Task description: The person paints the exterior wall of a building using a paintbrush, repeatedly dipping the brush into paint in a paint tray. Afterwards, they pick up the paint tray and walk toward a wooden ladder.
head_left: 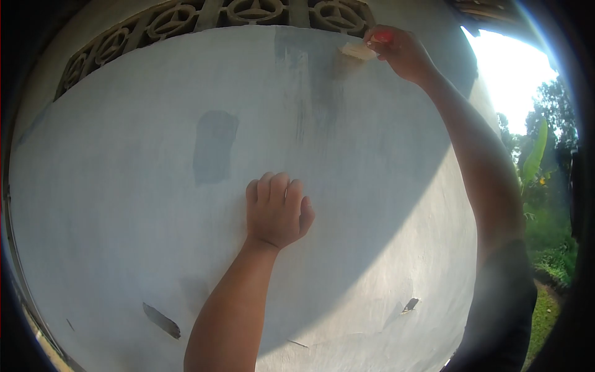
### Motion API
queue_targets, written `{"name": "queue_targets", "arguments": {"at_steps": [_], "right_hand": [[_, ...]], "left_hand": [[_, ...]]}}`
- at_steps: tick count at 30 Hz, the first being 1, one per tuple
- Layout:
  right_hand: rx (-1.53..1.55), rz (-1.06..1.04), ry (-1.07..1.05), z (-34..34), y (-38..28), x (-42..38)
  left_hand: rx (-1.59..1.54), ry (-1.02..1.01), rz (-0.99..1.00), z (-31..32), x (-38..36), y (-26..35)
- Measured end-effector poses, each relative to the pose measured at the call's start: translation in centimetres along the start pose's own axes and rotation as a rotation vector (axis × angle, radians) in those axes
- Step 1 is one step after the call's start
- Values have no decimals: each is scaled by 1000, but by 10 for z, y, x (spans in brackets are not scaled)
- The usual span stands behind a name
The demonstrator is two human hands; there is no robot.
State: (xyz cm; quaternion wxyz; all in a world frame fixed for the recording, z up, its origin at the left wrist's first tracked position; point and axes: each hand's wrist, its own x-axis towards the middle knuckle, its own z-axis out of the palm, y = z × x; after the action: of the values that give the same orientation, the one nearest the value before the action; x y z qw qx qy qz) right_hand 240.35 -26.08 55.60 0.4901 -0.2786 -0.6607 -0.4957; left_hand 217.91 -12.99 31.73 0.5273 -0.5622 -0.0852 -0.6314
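Observation:
At the top right, my right hand point(403, 54) is closed around a paintbrush point(359, 51). Red shows in its grip, and the pale bristles point left against the wall point(124, 180). A darker grey patch point(304, 74) with streaky lower edges lies beside the bristles, under the vent blocks. Lower down, near the middle, my left hand point(276, 211) rests against the wall with its back toward me. Its fingers are curled in, the tips hidden, and nothing shows in it.
Patterned vent blocks point(254, 11) run along the wall's top. A grey rectangular patch point(215, 147) marks the wall left of centre. Chipped spots point(161, 320) appear low down. Sunlight falls across the lower right, and green plants point(551, 204) stand beyond the wall's right edge.

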Motion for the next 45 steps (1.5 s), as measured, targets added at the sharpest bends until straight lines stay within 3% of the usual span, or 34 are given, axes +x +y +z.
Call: {"name": "queue_targets", "arguments": {"at_steps": [1, 3, 4, 6, 7, 9, 10, 12, 13, 15, 18, 21, 23, 25, 28, 30, 33, 34, 36, 37, 40, 43, 45], "right_hand": [[-1, 1, 2, 4, -3, -11], [-21, -257, -108, 12, -17, -45], [-23, -260, -107, 4, -28, -53], [49, -144, -394, -25, -53, -64], [42, -137, -399, -31, -53, -58], [192, -63, -167, -31, -46, -27], [199, -69, -174, -26, -40, -8], [-25, 188, 0, -15, -29, 19], [-14, 189, 2, -3, -20, 14], [-44, -106, 84, 25, 2, -4], [10, -282, -102, 7, -29, -79], [116, -134, -434, -32, -76, -140], [211, -42, -455, -43, -78, -144], [378, 191, -481, -43, -61, -115], [320, 199, -268, -31, -16, -49], [309, 117, -10, -26, -3, -3], [307, 23, 1, -7, 46, 45], [314, 24, 2, -1, 38, 37], [-49, -101, -6, 9, 22, 4], [18, -214, -45, 9, 19, -14], [95, -181, -211, -23, -15, -49], [139, -29, -189, -34, -9, -25], [-6, 24, 8, -30, 2, 16]], "left_hand": [[-1, 0, 2, 0, 0, 1], [-5, 28, 16, 1, 0, -1], [-5, 31, 16, 0, -1, -3], [-1, 10, -8, 0, -1, 0], [-12, 11, -9, 0, 0, 2], [13, -1, -9, -2, 0, 0], [21, -4, -18, -1, 0, 0], [10, 24, -3, 1, 0, 0], [18, 17, 0, 2, 1, -1], [16, 32, -1, 2, 0, -1], [15, 26, 12, 1, 1, -1], [26, -16, -10, -3, 3, 1], [25, -11, -10, -3, 3, 1], [29, -10, -8, -3, 3, 1], [36, -30, -28, -3, 2, 1], [29, -40, -23, -3, 3, 0], [22, -44, -46, -2, 2, 0], [27, -49, -44, -3, 3, 1], [34, -82, -57, -4, 4, 1], [33, -81, -50, -4, 4, 1], [46, -58, -46, -4, 3, 1], [62, -82, -59, -4, 4, 4], [55, -117, -50, -5, 5, 3]]}}
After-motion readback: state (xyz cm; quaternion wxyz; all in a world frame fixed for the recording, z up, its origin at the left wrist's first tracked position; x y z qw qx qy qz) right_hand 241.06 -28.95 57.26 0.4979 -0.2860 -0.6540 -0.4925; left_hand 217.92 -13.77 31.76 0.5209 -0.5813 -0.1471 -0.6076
